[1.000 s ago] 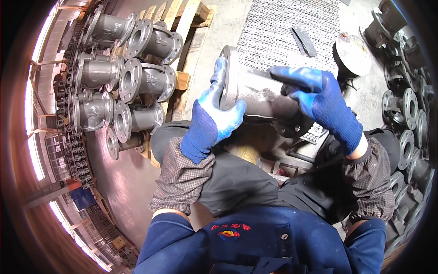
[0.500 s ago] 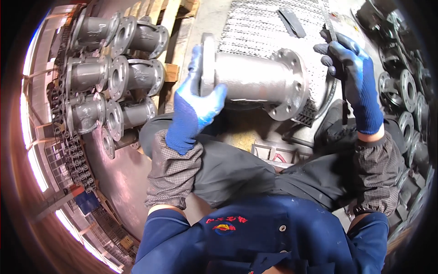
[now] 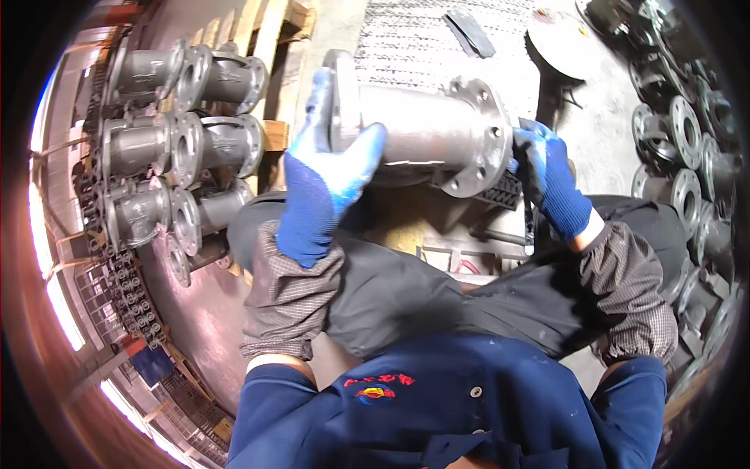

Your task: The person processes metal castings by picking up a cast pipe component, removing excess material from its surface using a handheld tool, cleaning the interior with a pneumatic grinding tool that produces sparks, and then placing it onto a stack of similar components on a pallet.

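Observation:
A grey metal flanged pipe fitting [image 3: 422,129] lies sideways in front of me, over a bumpy light surface. Its left flange is in the grip of my left hand [image 3: 328,168], with the thumb on the near side and the fingers up along the rim. At the right flange [image 3: 484,141], ringed with bolt holes, my right hand [image 3: 543,160] is closed beside the outer rim. What its fingers hold is hidden; a narrow dark strip shows just below it. Both hands wear blue gloves.
Several similar flanged fittings [image 3: 226,144] stand left beside a wooden pallet [image 3: 269,47], and more [image 3: 687,133] crowd the right side. A dark flat strip [image 3: 469,33] lies on the bumpy surface [image 3: 406,39]. Beyond is a round pale top [image 3: 556,43].
My right hand has come down and left to the right flange; the thin bar seen by it earlier no longer stands up there. My left hand keeps its grip; the view has shifted slightly.

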`<action>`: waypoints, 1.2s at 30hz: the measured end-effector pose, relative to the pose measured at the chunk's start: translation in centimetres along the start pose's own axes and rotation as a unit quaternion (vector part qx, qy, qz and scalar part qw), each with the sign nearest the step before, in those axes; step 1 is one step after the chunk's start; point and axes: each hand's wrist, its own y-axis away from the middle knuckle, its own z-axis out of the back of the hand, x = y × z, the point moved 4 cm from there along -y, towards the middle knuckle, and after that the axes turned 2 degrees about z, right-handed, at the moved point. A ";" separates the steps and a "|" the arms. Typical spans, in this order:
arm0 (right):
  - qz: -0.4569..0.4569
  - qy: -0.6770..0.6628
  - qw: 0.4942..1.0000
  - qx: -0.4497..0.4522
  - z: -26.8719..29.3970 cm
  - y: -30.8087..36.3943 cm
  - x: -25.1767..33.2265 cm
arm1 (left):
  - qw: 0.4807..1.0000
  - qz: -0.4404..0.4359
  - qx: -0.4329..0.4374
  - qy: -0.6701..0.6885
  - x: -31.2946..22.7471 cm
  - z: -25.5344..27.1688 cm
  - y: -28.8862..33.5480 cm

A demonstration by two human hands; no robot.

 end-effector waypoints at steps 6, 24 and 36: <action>-0.016 0.046 0.997 -0.060 -0.6 0.0 -1.3 | 1.000 0.017 0.011 0.008 -0.2 -0.4 -1.5; 0.101 -0.136 0.981 -0.091 5.5 -3.8 8.4 | 0.995 0.024 0.040 0.086 -1.2 -0.9 -1.0; 0.079 -0.157 0.981 -0.079 5.3 -3.2 8.5 | 0.988 0.055 0.051 0.135 -1.7 -1.1 -0.9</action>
